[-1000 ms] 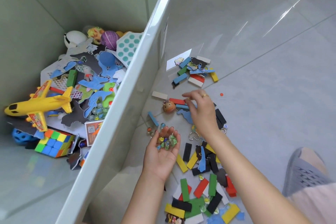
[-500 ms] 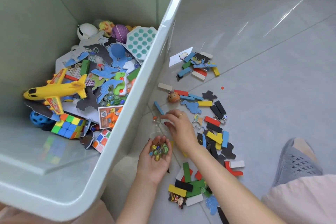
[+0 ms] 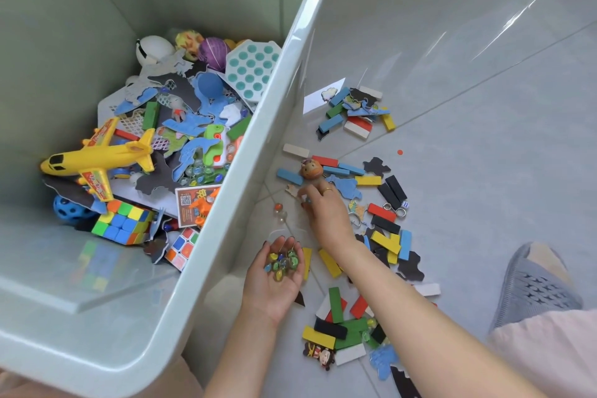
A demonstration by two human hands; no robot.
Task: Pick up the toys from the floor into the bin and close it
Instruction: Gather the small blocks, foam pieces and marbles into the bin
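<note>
Two hands are at work: the left hand, palm up and cupped, holds a heap of glass marbles, while the right hand reaches down with fingers curled, seemingly pinching one more off the floor. Loose marbles lie just beside it, near the bin. Gathering is underway; next they need tipping over the rim. A card inside bears a QR code, its writing unreadable.

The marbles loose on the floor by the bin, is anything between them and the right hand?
Nothing visible. The marbles lie on bare tile beside the bin wall, and the right hand is just to their right with open floor between.
</note>
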